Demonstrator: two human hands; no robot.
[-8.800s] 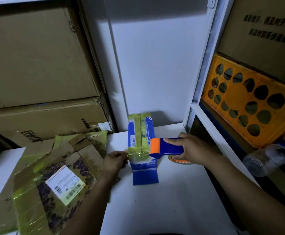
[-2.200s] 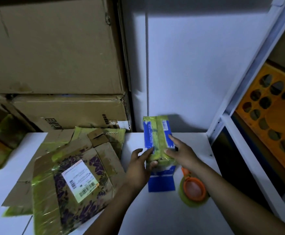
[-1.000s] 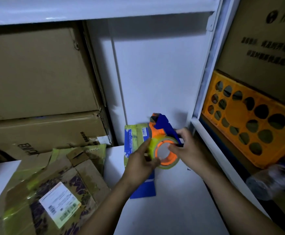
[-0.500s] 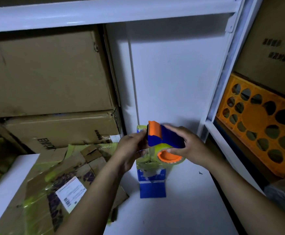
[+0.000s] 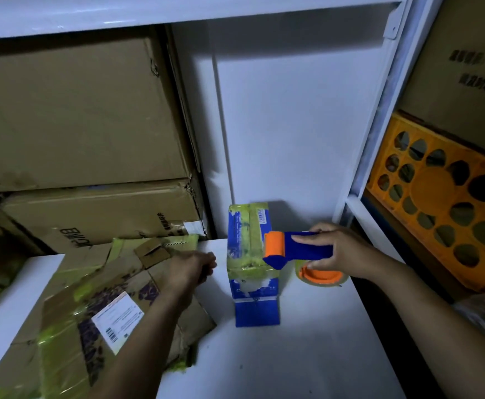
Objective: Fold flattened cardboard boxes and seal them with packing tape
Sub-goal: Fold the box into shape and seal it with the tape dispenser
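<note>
Dimly lit, white shelf (image 5: 293,355); right hand (image 5: 339,249) grips tape dispenser (image 5: 298,249), left hand (image 5: 189,269) curled.

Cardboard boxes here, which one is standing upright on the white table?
The small blue box wrapped in yellowish tape, beside the tape dispenser; the brown one lies flattened.

My right hand (image 5: 337,249) reaches in from the lower right, forearm angled up and leftward, fingers wrapped over the top of what it grips and thumb tucked beneath. My left hand (image 5: 190,269) comes from the lower left, loosely curled into a fist, knuckles up, apart from the right.
</note>
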